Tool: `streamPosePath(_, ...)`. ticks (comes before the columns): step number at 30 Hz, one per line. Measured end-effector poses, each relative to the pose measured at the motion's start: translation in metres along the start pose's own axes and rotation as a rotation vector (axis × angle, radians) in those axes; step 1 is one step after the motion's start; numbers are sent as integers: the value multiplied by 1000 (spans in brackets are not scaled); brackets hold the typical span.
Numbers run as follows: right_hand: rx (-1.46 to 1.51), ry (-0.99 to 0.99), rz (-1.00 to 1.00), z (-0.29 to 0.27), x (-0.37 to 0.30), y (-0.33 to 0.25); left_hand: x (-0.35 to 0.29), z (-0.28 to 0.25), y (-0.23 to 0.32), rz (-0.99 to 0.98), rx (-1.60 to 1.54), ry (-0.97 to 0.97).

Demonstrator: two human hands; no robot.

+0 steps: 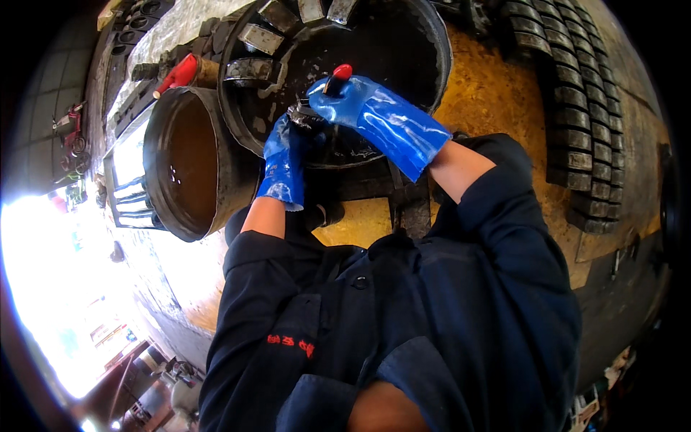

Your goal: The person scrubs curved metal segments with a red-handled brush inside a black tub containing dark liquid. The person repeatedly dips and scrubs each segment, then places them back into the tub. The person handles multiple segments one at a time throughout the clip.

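Note:
Both my hands wear long blue rubber gloves and meet over a large round dark basin (443, 43) of dark liquid. My right hand (342, 101) is closed round a red-ended tool (342, 72); its working end is hidden. Beneath it, my left hand (283, 147) is closed on a dark, wet metal piece (304, 117), mostly covered by the gloves. The tool hand presses close against this piece. Several metal blocks (260, 39) sit along the basin's far left inner edge.
A metal bucket (236, 155) of brownish liquid stands left of the basin. Beyond it lies a red-handled object (180, 75). Long stacked rows of dark metal blocks (576, 108) stand at the right on a yellowish, stained surface (482, 79). Bright light enters at the left.

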State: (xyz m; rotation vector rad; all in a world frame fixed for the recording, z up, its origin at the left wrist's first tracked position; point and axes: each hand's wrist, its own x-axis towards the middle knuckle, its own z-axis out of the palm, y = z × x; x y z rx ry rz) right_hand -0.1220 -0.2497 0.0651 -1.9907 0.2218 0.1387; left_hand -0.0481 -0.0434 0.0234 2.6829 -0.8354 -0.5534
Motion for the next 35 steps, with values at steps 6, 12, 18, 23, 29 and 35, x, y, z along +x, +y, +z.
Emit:
streamPosePath(6, -244, 130, 188, -23, 11, 21, 2, 2, 1, 119, -287, 17)
streamPosePath(12, -134, 380, 427, -22, 36, 89, 3, 7, -28, -67, -101, 30)
streamPosePath(18, 334, 238, 265, -28, 2, -9, -15, -1, -18, -23, -310, 43)
streamPosePath(23, 308, 269, 387, -9, 40, -16, 1, -3, -11, 2, -183, -6)
streamPosePath(29, 171, 149, 360, -8, 46, 3, -6, -6, 4, -108, -131, 15)
streamPosePath(35, -199, 50, 287, -15, 30, 0, 2, 0, -5, -25, -84, -12)
